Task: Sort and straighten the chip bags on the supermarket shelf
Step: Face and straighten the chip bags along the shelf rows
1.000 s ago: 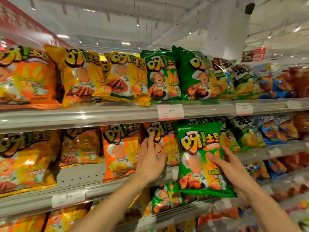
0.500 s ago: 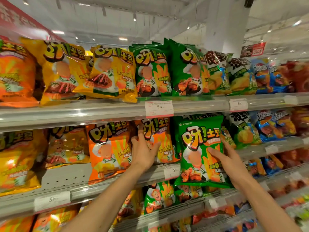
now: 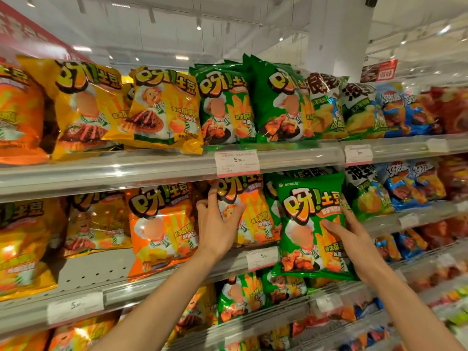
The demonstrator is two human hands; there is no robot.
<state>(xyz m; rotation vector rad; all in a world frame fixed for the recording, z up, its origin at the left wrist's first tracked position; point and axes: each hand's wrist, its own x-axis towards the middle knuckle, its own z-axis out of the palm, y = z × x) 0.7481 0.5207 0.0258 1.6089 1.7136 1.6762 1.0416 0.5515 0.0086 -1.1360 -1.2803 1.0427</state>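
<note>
- The green chip bag (image 3: 312,224) stands upright at the front of the middle shelf (image 3: 152,285), its lower edge hanging over the shelf lip and partly hiding other green bags behind it.
- The right hand (image 3: 354,247) grips this bag by its right side: thumb flat across the printed front, the other fingers wrapped behind the edge.
- Half a second ago the bag sat a little lower and leaned slightly; now it is higher under the upper shelf and nearly straight, with the hand in the same hold.
- The left hand (image 3: 217,224) lies spread and open on the orange chip bag (image 3: 250,214) just left of the green one, fingertips reaching its upper left corner; it presses rather than closes around it. Its place on the bag matches the earlier frame.
- A second orange bag (image 3: 162,229) stands just left of that hand, tilted, its bottom over the shelf lip; darker yellow bags (image 3: 96,224) sit further back beside it.
- A price tag (image 3: 262,258) hangs on the shelf lip between the two wrists.
- On the top shelf (image 3: 126,171), yellow bags (image 3: 164,107) lean against each other; two green bags (image 3: 250,105) stand beside them, above a larger price label (image 3: 236,162).
- Blue and green packets (image 3: 405,186) crowd the shelf to the right of the held bag.
</note>
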